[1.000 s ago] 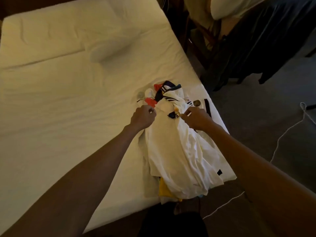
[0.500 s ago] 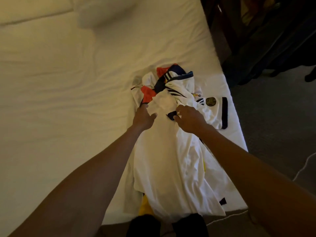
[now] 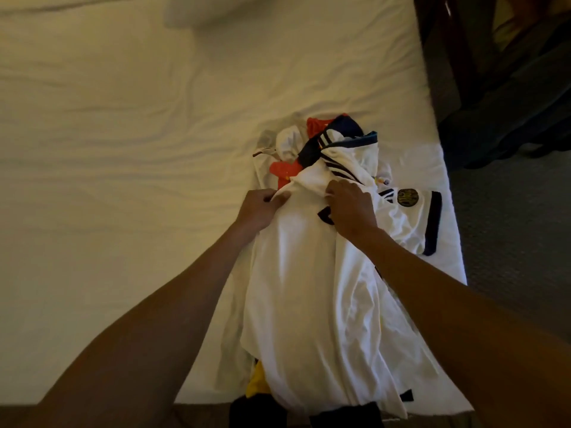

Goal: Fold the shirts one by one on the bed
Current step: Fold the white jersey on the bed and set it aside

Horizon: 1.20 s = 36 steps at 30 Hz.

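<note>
Top white shirt (image 3: 309, 288), lower centre-right of frame, draped over heap of shirts (image 3: 327, 140) near right edge of bed (image 3: 123, 149); hem hangs toward bottom of frame. Left hand (image 3: 258, 208) pinches cloth at one shoulder. Right hand (image 3: 350, 208) curls into fabric beside collar, gripping fold. Judged handling: light, limp, thin jersey cloth (probably slick, creases readily), sagging between grips. Best hold: both shoulder seams, hands apart, so body hangs flat. Badged sleeve (image 3: 408, 199), at right, may snag neighbours.

A white shirt (image 3: 309, 304), pinched by left hand (image 3: 258, 208) and right hand (image 3: 350, 208), trails rumpled nearward; other shirts (image 3: 321, 140), perhaps four, heaped beyond.
</note>
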Tool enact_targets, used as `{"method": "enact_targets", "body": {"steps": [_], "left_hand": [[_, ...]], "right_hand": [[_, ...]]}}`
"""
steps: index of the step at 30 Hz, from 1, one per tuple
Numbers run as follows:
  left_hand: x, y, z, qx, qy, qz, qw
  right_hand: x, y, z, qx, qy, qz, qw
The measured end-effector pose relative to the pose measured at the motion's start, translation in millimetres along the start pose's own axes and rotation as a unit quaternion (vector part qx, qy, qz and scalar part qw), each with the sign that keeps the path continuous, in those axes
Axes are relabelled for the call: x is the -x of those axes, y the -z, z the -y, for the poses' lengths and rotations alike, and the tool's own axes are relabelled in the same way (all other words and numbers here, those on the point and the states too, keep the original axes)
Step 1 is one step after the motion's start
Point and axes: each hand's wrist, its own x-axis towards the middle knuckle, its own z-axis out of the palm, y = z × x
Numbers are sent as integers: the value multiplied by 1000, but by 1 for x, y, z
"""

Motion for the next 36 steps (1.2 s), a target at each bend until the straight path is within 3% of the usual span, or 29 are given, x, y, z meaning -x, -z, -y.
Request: {"method": "enact_targets", "body": {"steps": [3, 7, 13, 16, 20, 27, 32, 36], "left_hand": [[24, 29, -14, -7, -24, -6, 1000], [71, 73, -50, 4, -43, -28, 999], [154, 140, -118, 83, -25, 8, 996], [190, 195, -144, 132, -17, 12, 991], [236, 278, -169, 125, -73, 59, 988], [319, 414, -198, 33, -162, -25, 986], [377, 503, -186, 42, -139, -67, 987], [417, 567, -154, -37, -98, -75, 992]], "right_hand": [[11, 47, 20, -155, -17, -50, 987], [27, 131, 69, -185, 18, -95, 978], [46, 221, 161, -243, 0, -56, 968], [54, 256, 219, -241, 31, -12, 970], [67, 298, 299, -243, 94, 32, 965], [93, 360, 440, -215, 178, 20, 960], [113, 366, 516, -136, 240, -1, 961], [129, 352, 563, -113, 250, -36, 961]]}}
